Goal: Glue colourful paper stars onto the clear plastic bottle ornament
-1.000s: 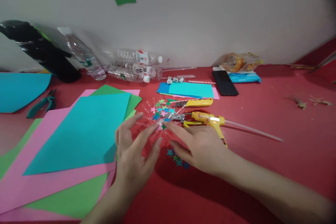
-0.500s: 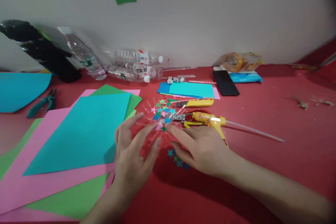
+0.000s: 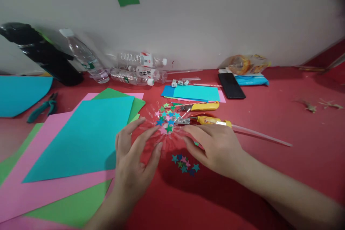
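Observation:
A clear plastic piece (image 3: 165, 144) with strips fanned out like rays lies on the red table, with several paper stars (image 3: 169, 123) in blue, pink and green over its middle. My left hand (image 3: 136, 161) is at its left side, fingers spread, holding nothing; the fingertips are close to the strips. On the other side, my right hand (image 3: 219, 149) is open with thumb and forefinger apart, near the right-hand strips. Whether it touches them I cannot tell. Below the piece is a small pile of loose paper stars (image 3: 184, 163). A green star shows partly under my right hand.
Coloured paper sheets (image 3: 81, 140) overlap at left, near pliers (image 3: 43, 108). A yellow utility knife (image 3: 205, 106) and a yellow glue gun (image 3: 211, 120) with a glue stick lie beyond my right hand. Plastic bottles (image 3: 132, 75) and a phone (image 3: 231, 85) are near the wall.
My right hand has drawn back to the right, off the stars. A green star now shows plainly near the front of the cluster. My left hand has barely moved.

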The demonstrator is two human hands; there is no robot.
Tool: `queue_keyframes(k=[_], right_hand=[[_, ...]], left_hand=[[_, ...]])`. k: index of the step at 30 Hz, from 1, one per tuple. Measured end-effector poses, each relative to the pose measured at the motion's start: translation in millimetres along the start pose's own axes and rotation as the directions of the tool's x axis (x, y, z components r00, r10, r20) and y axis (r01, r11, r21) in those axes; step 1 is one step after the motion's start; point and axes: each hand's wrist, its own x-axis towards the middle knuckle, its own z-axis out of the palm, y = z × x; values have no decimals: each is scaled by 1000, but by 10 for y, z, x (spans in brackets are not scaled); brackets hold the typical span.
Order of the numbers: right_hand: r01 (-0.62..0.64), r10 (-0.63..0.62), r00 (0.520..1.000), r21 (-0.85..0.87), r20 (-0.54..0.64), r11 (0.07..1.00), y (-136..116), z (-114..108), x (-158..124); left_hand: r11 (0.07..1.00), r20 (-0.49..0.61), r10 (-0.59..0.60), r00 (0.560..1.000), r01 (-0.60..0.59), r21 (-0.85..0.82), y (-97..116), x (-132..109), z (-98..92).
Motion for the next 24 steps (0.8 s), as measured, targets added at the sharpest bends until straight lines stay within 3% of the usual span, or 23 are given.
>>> queue_keyframes(k=[12, 18, 24], right_hand=[[-30, 20, 994, 102, 103, 994, -3, -16, 19], [-124, 113, 988, 112, 105, 986, 91, -69, 44], [-117, 95, 965, 78, 242, 990, 32, -57, 71]], left_hand=[[996, 26, -50, 998, 52, -69, -49, 16, -10], [991, 71, -87, 994, 93, -92, -43, -24, -10], [972, 108, -130, 986, 148, -184, -87, -88, 63]])
